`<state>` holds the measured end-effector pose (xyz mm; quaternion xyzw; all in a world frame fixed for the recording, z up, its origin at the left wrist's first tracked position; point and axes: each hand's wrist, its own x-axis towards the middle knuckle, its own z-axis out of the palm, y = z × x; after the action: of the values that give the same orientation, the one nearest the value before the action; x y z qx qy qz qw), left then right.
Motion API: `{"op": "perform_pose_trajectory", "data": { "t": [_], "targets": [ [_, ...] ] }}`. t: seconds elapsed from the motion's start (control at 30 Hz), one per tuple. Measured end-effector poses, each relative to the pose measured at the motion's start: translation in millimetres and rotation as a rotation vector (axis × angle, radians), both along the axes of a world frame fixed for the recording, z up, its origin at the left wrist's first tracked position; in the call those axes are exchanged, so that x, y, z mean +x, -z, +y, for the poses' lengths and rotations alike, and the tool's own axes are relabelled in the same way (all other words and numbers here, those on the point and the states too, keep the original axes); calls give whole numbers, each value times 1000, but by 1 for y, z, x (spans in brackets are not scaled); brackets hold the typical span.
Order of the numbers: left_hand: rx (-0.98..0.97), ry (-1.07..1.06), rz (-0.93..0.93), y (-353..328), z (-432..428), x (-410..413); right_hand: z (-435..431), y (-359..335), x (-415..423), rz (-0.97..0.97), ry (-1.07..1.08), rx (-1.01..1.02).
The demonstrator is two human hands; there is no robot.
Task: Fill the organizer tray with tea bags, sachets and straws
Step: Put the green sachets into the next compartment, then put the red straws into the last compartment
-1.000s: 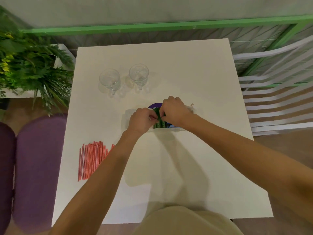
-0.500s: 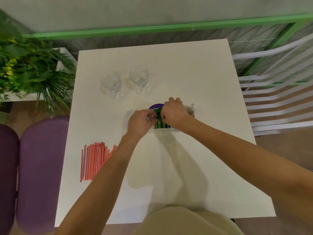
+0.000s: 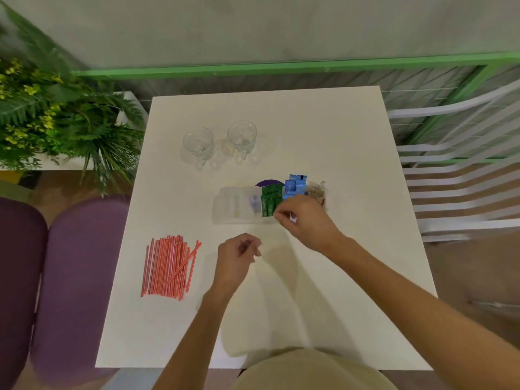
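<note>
A clear organizer tray (image 3: 233, 208) sits mid-table. Its left compartments hold little; green sachets (image 3: 269, 201) stand in the middle, blue sachets (image 3: 294, 186) to their right, and a brownish packet (image 3: 316, 191) at the right end. A purple disc (image 3: 269, 182) shows behind the tray. My right hand (image 3: 305, 219) hovers at the tray's front right, fingers curled beside the green sachets, with a small white bit at the fingertips; whether it is pinched is unclear. My left hand (image 3: 239, 253) hangs loosely curled over the table in front of the tray, holding nothing. Red straws (image 3: 168, 267) lie in a pile at the left.
Two glass cups (image 3: 198, 143) (image 3: 242, 136) stand behind the tray. A fern plant (image 3: 50, 119) is off the table's left, purple seats (image 3: 76, 263) below it, and a white slatted chair (image 3: 461, 175) on the right. Bare tabletop (image 3: 337, 277) lies in front.
Both hands have left the green sachets. My left hand has pulled back toward me and to the left; my right hand has slid to the tray's front right. The tray's contents now show.
</note>
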<state>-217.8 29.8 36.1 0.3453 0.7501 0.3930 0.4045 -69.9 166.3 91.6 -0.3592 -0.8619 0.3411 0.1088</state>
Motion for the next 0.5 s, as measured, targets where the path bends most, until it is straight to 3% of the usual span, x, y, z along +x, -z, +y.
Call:
{"op": "perform_pose_trajectory", "data": {
  "t": [0.23, 0.5],
  "targets": [
    [-25, 18, -57, -10, -38, 46, -77, 23, 42, 114, 205, -430],
    [-68, 15, 8, -30, -85, 81, -127, 26, 68, 254, 231, -633]
  ]
}}
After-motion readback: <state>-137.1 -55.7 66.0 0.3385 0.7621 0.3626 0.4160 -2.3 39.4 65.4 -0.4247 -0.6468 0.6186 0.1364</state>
